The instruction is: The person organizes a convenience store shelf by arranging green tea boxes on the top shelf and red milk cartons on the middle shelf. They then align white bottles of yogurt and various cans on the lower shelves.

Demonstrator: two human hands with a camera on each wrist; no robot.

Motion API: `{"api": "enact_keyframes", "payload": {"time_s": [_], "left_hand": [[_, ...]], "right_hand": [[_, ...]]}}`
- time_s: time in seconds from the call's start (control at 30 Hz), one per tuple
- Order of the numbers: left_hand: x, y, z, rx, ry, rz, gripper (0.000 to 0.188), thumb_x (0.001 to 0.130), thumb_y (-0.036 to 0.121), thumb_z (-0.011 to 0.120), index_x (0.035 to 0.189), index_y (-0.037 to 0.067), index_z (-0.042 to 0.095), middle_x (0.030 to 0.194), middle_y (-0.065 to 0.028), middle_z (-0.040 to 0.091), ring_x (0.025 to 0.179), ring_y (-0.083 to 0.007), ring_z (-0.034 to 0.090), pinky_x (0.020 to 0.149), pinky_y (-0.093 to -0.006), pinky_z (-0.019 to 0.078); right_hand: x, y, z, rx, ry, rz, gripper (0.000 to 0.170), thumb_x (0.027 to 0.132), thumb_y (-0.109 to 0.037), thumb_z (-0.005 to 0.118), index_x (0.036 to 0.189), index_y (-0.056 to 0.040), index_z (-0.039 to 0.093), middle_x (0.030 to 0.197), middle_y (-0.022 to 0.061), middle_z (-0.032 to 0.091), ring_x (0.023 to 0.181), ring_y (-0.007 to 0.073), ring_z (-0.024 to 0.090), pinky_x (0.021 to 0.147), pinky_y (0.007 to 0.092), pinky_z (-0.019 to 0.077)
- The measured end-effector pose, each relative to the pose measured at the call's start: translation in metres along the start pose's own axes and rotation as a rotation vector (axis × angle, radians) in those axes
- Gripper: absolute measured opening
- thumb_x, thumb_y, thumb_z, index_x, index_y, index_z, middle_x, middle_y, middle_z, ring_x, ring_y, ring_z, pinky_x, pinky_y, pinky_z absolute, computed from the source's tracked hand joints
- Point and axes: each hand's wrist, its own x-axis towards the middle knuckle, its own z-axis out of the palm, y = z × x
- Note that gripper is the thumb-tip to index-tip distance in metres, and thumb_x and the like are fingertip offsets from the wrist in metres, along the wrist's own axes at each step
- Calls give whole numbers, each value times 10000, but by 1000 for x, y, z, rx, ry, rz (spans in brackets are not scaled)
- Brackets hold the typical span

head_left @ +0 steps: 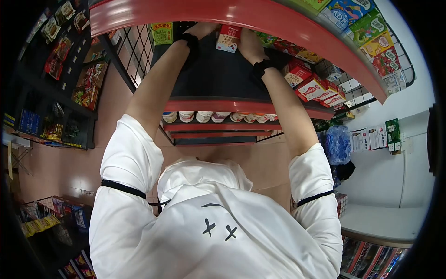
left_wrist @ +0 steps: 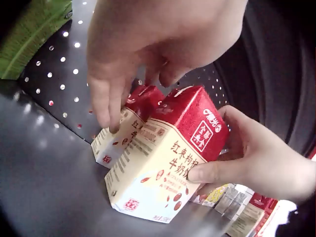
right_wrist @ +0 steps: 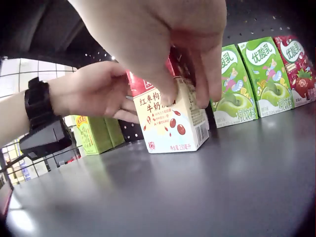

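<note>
A red-and-cream milk drink carton [left_wrist: 163, 153] stands on the dark shelf, its printed front partly covered by fingers. My right hand [left_wrist: 259, 160] pinches it, thumb on the front face and fingers along the side. A second carton [left_wrist: 121, 136] of the same kind stands close behind, partly hidden by the first. My left hand [left_wrist: 158, 39] reaches down over the second carton, with its long fingers extended along that carton's side. In the right wrist view the left hand [right_wrist: 98, 91] shows beside and behind the front carton [right_wrist: 170, 123], fingers stretched toward it.
Green and red drink cartons [right_wrist: 264, 79] line the shelf to the right, with red-and-white boxes [head_left: 311, 86] nearer the front. A green box [head_left: 162, 33] stands at the left by the wire side panel [head_left: 132, 51]. The red edge of the upper shelf [head_left: 223, 13] passes above both hands.
</note>
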Motion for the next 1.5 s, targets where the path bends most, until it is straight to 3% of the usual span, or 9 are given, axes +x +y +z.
{"api": "enact_keyframes", "payload": {"time_s": [0.3,0.57,0.67,0.87,0.93,1.03,1.17,1.27,1.5], "left_hand": [[-33,78,-12,-73,-9,-259,632,894,531,553,1322,69,499,1218,-185,598,1106,-283,599,892,-388,530],[-16,53,0,-76,-244,-158,742,871,523,582,1366,-3,416,1255,-190,569,1102,-311,591,886,-408,529],[17,7,39,-308,-190,-407,746,864,522,587,1383,19,401,1329,-193,508,1159,-354,545,929,-459,512],[28,-29,53,-136,-292,-195,713,829,349,711,1405,82,385,1411,-122,435,1296,-344,413,1037,-484,460],[53,-85,69,610,-192,608,848,652,124,848,1382,83,418,1409,-96,443,1301,-302,414,1092,-424,417],[34,-41,48,680,-256,458,982,477,-5,890,1353,79,454,1394,-106,454,1286,-279,432,1120,-369,380],[32,-41,50,578,-237,441,969,460,-19,892,1330,71,475,1361,-115,481,1283,-280,430,1115,-387,379],[51,-71,67,660,-131,500,736,657,58,824,1316,104,499,1406,-117,427,1314,-279,386,1093,-377,381],[-5,17,54,-42,-73,-107,610,872,502,495,1399,211,396,1456,-267,255,1319,-503,245,1079,-468,328]], "right_hand": [[11,7,7,-122,-28,-2,578,893,-228,610,1279,39,272,906,299,639,852,441,635,705,509,518],[12,3,4,-161,-111,68,718,914,-224,563,1380,64,99,923,297,644,847,441,635,718,502,516],[12,6,12,-102,-64,111,680,911,-195,558,1355,78,121,918,300,643,851,440,635,715,500,516],[15,1,10,-60,-105,138,632,890,-158,578,1296,101,169,909,313,637,845,447,633,723,507,511],[14,1,10,-65,-75,97,636,888,-153,578,1299,104,166,907,315,636,842,451,631,723,510,509],[17,11,18,-49,-23,52,643,883,-142,579,1306,105,162,906,321,633,844,456,628,722,513,503],[16,12,17,-83,32,-69,653,874,-128,582,1321,100,163,917,326,628,850,461,623,720,519,497],[16,8,15,-51,-14,16,664,874,-134,587,1328,97,161,926,327,627,849,465,621,721,521,497],[16,11,15,-75,-13,-14,727,887,-164,574,1412,33,111,944,321,629,873,465,617,732,520,489]]}}
